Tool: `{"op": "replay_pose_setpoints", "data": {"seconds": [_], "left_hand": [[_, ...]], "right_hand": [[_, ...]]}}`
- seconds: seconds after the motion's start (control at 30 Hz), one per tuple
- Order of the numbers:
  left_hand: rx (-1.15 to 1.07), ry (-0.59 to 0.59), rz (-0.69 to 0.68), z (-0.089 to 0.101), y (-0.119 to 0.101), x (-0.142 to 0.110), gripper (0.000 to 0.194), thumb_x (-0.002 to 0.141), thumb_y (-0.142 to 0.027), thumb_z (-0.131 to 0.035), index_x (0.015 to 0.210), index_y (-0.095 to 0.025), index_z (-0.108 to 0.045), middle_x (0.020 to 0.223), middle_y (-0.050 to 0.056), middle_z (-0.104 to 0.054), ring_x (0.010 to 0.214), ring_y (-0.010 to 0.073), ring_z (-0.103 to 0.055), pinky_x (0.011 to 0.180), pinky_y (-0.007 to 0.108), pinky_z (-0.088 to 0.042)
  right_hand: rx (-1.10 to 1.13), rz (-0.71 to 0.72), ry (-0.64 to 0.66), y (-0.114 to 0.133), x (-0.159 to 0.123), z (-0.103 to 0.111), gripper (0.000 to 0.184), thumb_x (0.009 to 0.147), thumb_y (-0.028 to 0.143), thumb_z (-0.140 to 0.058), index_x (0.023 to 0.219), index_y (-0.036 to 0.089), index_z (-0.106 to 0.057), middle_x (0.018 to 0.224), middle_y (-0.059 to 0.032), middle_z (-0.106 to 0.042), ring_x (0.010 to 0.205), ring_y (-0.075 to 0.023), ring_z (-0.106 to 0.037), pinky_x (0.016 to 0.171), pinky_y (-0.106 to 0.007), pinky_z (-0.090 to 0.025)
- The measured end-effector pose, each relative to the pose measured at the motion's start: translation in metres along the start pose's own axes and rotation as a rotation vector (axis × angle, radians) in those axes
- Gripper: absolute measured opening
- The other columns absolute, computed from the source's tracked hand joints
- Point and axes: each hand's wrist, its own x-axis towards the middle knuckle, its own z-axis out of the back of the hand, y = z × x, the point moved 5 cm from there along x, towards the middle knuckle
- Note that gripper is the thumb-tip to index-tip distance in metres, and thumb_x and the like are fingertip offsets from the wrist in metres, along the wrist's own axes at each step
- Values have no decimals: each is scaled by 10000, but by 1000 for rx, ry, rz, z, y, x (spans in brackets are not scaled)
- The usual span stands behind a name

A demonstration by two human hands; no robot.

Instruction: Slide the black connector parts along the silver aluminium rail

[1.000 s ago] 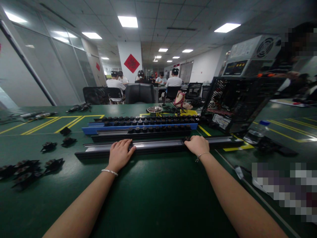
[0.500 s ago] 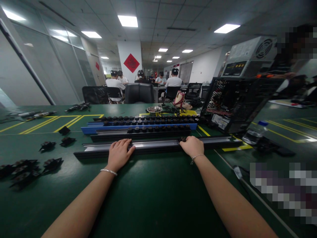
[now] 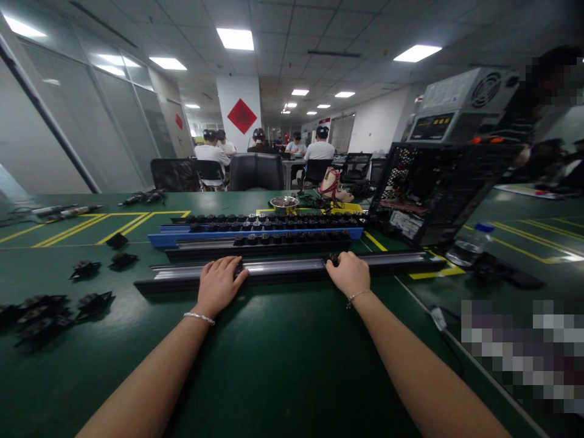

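A long black rail (image 3: 287, 267) with a shiny silver channel lies crosswise on the green table in front of me. My left hand (image 3: 219, 281) is closed over its left part, thumb at the near side and fingers over the top; something dark shows at its fingertips. Further right, my right hand (image 3: 350, 272) pinches a small black part (image 3: 333, 260) that sits on the rail; its fingers partly hide it. Behind are a blue rail (image 3: 157, 239) and another black rail (image 3: 176, 253), where several black roller-like pieces (image 3: 292, 237) stand in rows.
Loose black pieces (image 3: 93, 304) lie at the left. A metal bowl (image 3: 283, 202) stands behind the rails. At the right are an open computer case (image 3: 420, 194), a water bottle (image 3: 469, 246) and a cable (image 3: 440, 319). A person stands behind the case; others sit further back.
My right hand has shifted slightly left along the rail, and the small black part has moved with it. My left hand stays on the rail in nearly the same place.
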Motion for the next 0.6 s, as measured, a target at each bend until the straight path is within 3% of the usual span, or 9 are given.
{"op": "replay_pose_setpoints", "data": {"seconds": [0.6], "left_hand": [[-10,-24,-4,1,0,-1,500,886,-521,-314,1213,-226,-549,1235,50,-595,1150,235,-505,975,426,-318]], "right_hand": [[14,73,-15,6,-4,-3,309,855,416,-461,819,151,-615,882,-85,-623,851,-210,-586,757,-322,-360]]}}
